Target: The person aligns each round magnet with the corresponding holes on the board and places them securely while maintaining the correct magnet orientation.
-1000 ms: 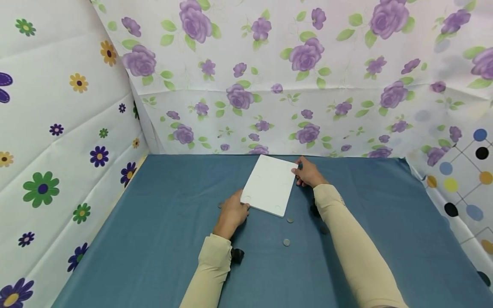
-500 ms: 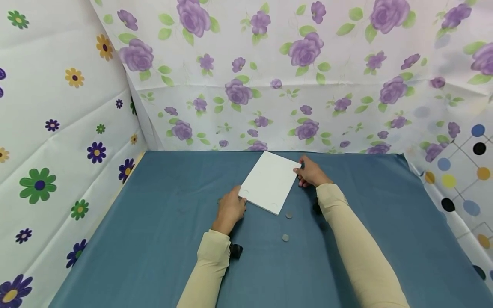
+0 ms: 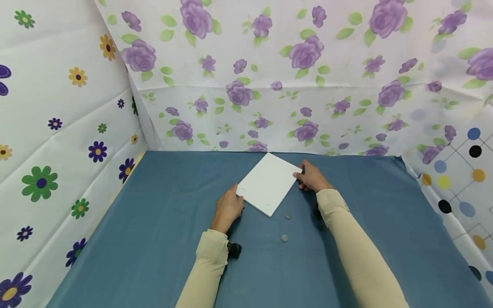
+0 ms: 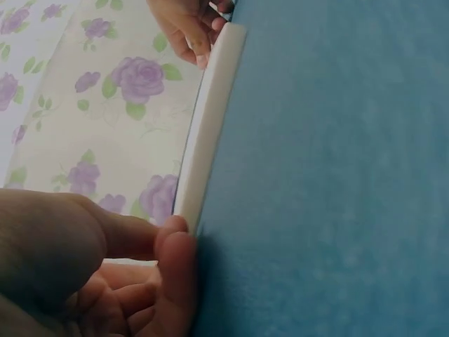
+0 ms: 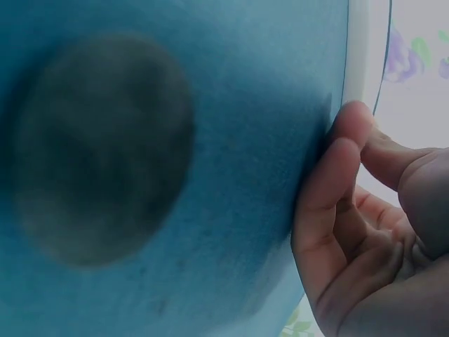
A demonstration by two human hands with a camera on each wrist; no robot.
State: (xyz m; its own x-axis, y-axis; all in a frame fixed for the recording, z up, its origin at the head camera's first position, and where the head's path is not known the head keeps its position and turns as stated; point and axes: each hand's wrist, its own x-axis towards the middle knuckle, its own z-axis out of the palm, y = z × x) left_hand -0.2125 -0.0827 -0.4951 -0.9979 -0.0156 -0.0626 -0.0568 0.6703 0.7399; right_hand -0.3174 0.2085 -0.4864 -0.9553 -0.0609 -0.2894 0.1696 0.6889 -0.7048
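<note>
A white rectangular board (image 3: 267, 184) with faint round marks on its face lies at an angle near the back of the blue cloth. My left hand (image 3: 227, 208) pinches its left corner between thumb and fingers. At the opposite corner my right hand (image 3: 313, 177) pinches it the same way. From the left wrist, the board's thick edge (image 4: 210, 130) runs low along the cloth between both hands. A grey round disc (image 5: 105, 151), blurred and coin-like, fills much of the right wrist view beside my right fingers (image 5: 326, 203).
Two small coin-like discs, a nearer disc (image 3: 284, 238) and a farther disc (image 3: 288, 216), lie on the blue cloth (image 3: 161, 239) in front of the board. A rose-print sheet (image 3: 239, 51) hangs right behind. Patterned sheets flank both sides.
The white board has turned clockwise in both hands. My left hand has shifted slightly back and left, my right slightly forward. A disc beside the left hand has gone out of sight.
</note>
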